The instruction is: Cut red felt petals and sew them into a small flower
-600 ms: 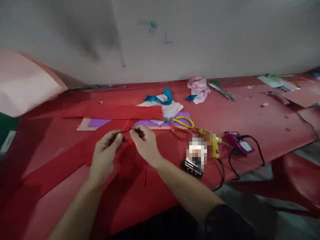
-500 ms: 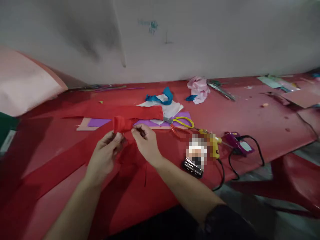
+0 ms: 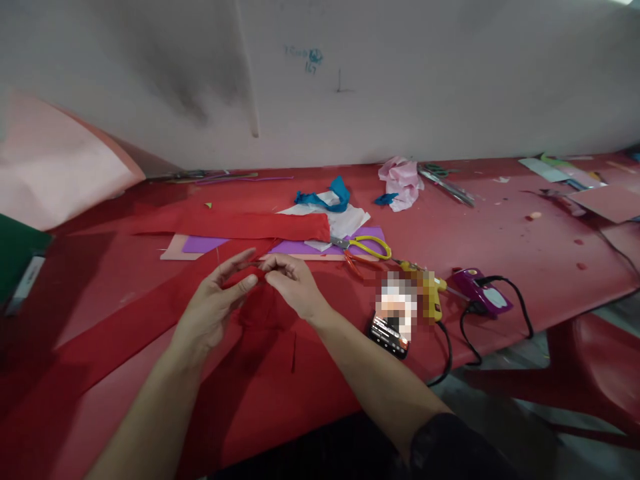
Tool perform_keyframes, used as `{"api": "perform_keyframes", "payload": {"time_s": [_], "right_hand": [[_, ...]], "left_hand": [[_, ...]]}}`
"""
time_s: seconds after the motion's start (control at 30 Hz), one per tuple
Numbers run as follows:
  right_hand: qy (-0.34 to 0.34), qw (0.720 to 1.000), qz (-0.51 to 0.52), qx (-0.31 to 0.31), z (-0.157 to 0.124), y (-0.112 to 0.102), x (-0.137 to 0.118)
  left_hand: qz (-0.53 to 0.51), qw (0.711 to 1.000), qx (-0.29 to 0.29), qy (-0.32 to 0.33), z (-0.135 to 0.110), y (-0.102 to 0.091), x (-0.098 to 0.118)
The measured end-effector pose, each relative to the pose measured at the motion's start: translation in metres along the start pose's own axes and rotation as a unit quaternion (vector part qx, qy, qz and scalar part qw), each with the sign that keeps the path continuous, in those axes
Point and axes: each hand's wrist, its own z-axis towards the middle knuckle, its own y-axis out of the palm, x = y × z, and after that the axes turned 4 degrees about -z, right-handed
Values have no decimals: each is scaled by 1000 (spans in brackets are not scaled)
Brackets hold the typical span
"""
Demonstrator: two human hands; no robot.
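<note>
Between my two hands is a small piece of red crepe paper [image 3: 249,275], mostly covered by the fingers. My left hand [image 3: 210,310] grips its left side, thumb on top and fingers stretched behind. My right hand [image 3: 299,288], fingers curled in, pinches the right edge. Below them, folds of red paper blend with the red table. Just behind the hands lies a long red crepe paper strip [image 3: 250,225], and another red strip [image 3: 130,333] runs to the lower left. Scissors [image 3: 370,248] with yellow and orange handles rest right of the far strip.
A phone [image 3: 387,341] with a partly blurred screen and a yellow glue gun [image 3: 434,303] lie right of my right arm. A purple power socket [image 3: 485,293] with black cables sits beyond. Crumpled pink paper [image 3: 403,183] and blue paper [image 3: 340,193] lie near the wall.
The red piece has been lowered and turned, so less of it shows above my fingers. My left fingers have stretched out behind it. The view has shifted slightly.
</note>
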Motion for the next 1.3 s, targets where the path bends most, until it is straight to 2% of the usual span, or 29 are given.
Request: {"api": "perform_keyframes", "payload": {"time_s": [0.1, 0.27, 0.37, 0.47, 0.67, 0.8, 1.0, 1.13, 1.2, 1.3], "right_hand": [[40, 998, 43, -24, 1, 0, 4], [60, 996, 13, 61, 4, 0, 7], [61, 997, 5, 36, 4, 1, 7], [31, 998, -50, 26, 4, 2, 11], [5, 983, -129, 133, 6, -4, 17], [8, 976, -140, 167, 6, -5, 14], [10, 974, -155, 167, 3, -1, 8], [-3, 971, -163, 174, 2, -1, 6], [0, 974, -145, 175, 3, -1, 7], [12, 987, -81, 138, 4, 0, 11]], "left_hand": [[9, 1000, 0, -23, 2, 0, -1], [13, 1000, 15, 10, 5, -3, -5], [25, 1000, 10, 10, 7, -4, -7], [48, 999, 8, 10, 6, -4, -7], [84, 996, -2, -11, 6, -6, -7], [89, 996, -5, -21, 8, -9, -11], [79, 996, -23, -28, 7, -6, -11], [76, 997, -1, -18, 7, -6, -11], [81, 997, 4, -15, 8, -6, -11], [78, 997, 0, -16, 8, -6, -10]]}}
